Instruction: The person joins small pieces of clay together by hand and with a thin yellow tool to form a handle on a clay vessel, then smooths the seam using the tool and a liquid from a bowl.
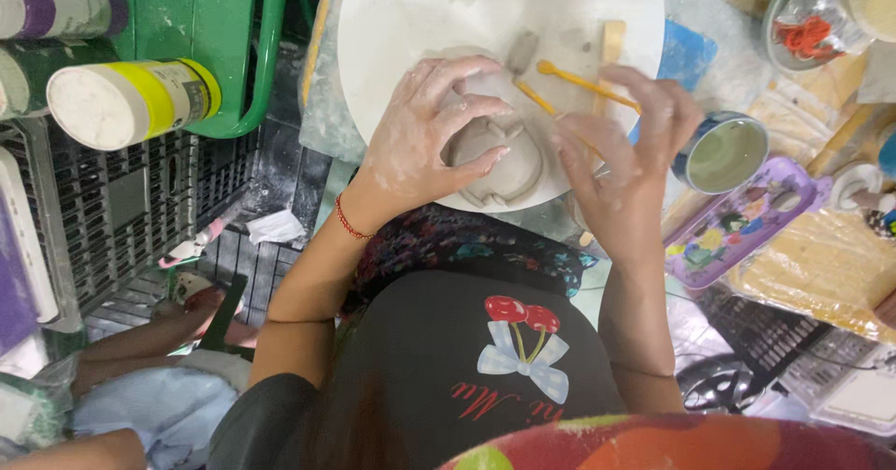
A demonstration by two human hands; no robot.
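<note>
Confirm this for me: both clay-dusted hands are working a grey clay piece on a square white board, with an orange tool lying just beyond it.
One detail is wrong: the white board is round, not square, as the head view shows. The rest holds: the left hand and right hand, both clay-dusted, work the grey clay piece, and the orange tool lies just beyond it.

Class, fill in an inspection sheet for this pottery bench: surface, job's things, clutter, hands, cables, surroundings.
Surface: round white board, smeared with clay.
Job's things: grey clay piece near the board's front edge; orange-handled tool behind it.
Clutter: cup of cloudy water, purple paint palette, yellow-banded jar.
Hands: left hand on the clay piece; right hand beside it, fingers curled; both clay-coated.
Cables: nothing seen.
Surroundings: green rack, grey crates.
</note>
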